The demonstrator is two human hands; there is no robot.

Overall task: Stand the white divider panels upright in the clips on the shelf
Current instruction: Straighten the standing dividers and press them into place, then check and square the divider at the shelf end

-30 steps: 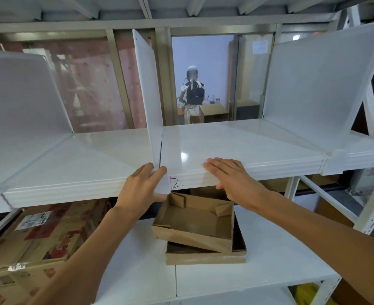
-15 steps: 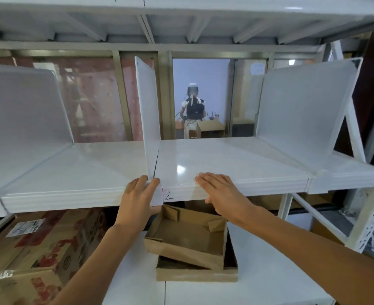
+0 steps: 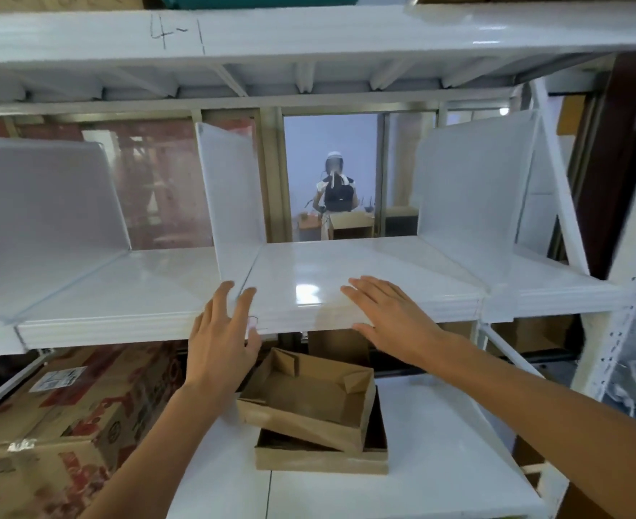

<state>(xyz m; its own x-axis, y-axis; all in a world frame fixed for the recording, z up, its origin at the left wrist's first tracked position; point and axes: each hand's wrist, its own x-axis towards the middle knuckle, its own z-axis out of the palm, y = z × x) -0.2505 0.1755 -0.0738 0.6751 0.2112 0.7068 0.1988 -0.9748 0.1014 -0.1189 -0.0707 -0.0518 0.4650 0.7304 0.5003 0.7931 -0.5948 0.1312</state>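
Three thin white plastic divider panels stand on the glossy white metal shelf: a left panel, a middle panel and a right panel. The middle one rises at the seam between two shelf boards, its front lower corner just beyond the left hand. That hand's grip is spread, fingers fanned on either side of the panel's foot and closed on nothing. The right hand lies flat and open on the shelf's front lip, palm down, also holding nothing.

The clips themselves cannot be made out, so whether the middle panel is truly seated is unclear. If it is only resting in the seam, the likeliest fault is a sideways tip, since the sheet is tall and thin and nothing grips it. A brush from the spread fingers could knock the foot out of line. It appears to lean slightly, though the wide lens may exaggerate that.

Should it fall forward, it would land on the two stacked brown cardboard trays on the lower shelf. Pressing hard on the front lip could also jar the neighbouring panels.
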